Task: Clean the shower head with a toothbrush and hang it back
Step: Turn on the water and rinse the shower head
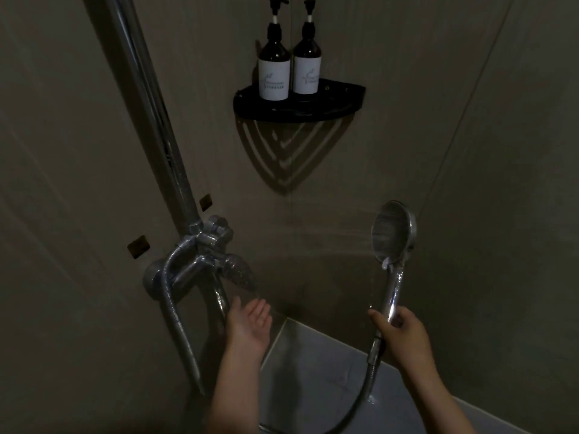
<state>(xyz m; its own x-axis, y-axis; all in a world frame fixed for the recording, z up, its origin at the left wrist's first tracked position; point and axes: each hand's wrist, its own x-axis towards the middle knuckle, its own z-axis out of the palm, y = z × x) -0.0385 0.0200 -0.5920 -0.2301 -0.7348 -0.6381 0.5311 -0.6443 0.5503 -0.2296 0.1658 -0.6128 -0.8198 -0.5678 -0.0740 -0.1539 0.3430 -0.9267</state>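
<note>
In the head view, the shower head [394,234] is held upright at the right, its round face turned left toward the corner of the walls, and fine streams of water are sprayed from it across that corner. Its chrome handle is gripped near the bottom by the right hand [399,332], with the fingers wrapped around it. A metal hose [360,399] is seen curving down from the handle. The left hand [250,324] is held open and empty, palm up, just below the tap [200,255], from whose spout water is running. Two pump bottles [289,57] are stood side by side on a black corner shelf [338,104] above.
</note>
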